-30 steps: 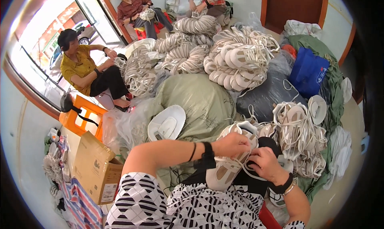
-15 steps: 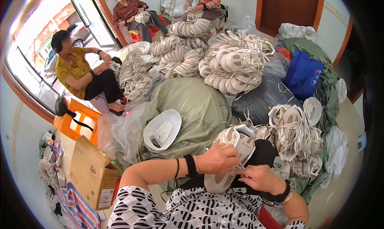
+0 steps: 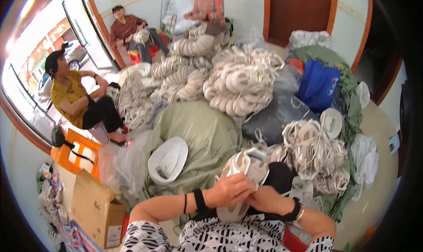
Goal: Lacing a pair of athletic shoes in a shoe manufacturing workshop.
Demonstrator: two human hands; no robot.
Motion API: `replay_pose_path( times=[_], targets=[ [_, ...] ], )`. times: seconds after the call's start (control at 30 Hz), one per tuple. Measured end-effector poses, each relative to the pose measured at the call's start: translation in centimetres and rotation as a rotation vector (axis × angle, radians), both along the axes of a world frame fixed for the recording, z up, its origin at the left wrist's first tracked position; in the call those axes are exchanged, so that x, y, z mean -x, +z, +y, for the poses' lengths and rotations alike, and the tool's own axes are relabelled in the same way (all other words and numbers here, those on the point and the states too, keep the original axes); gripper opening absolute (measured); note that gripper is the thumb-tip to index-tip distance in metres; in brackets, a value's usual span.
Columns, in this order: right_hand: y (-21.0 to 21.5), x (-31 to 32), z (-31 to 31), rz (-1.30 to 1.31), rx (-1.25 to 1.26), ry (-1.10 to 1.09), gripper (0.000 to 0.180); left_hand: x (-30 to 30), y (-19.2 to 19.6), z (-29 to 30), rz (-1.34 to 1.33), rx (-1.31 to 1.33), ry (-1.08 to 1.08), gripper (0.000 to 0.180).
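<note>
A beige and white shoe upper (image 3: 232,213) lies tilted across my lap, its toe toward me and its opening away. Over its lacing area my left hand (image 3: 230,190) is closed, fingers curled on the upper near the eyelets. From the other side my right hand (image 3: 269,200) meets it, fingers pinched together beside the left fingertips. Whatever the right fingers pinch is hidden and blurred. Just past the upper is a black rounded thing (image 3: 280,175). Bundled beige uppers with white laces (image 3: 308,139) are heaped to the right.
Ahead are a green sack (image 3: 198,124) bearing a white bowl-shaped piece (image 3: 168,160), and piles of uppers (image 3: 240,82). A blue bag (image 3: 318,85) stands at the right. On the left are a cardboard box (image 3: 94,208) and an orange stool (image 3: 72,159). Several people sit beyond.
The whole view has shifted, so the scene sits further left and slightly lower. Both hands stay on the upper, and my right fingers have come closer to the left ones.
</note>
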State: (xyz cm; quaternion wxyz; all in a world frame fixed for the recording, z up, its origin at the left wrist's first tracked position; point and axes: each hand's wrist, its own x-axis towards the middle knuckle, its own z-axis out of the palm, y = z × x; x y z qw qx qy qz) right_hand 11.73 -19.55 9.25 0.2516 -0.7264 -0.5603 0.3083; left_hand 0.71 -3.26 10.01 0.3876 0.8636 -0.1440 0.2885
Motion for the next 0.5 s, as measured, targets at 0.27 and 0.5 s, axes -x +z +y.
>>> replay_pose_path(
  times=[0.27,0.5],
  targets=[
    [-0.7,-2.3,-0.3,0.382,0.145,0.043,0.029,0.2,-3.1,1.8,0.282,0.761,0.240,0.009],
    [-2.1,-11.9,-12.7,0.608,0.306,-0.444,0.028,4.4,-10.1,17.4,-0.085,1.044,1.050,0.015]
  ],
)
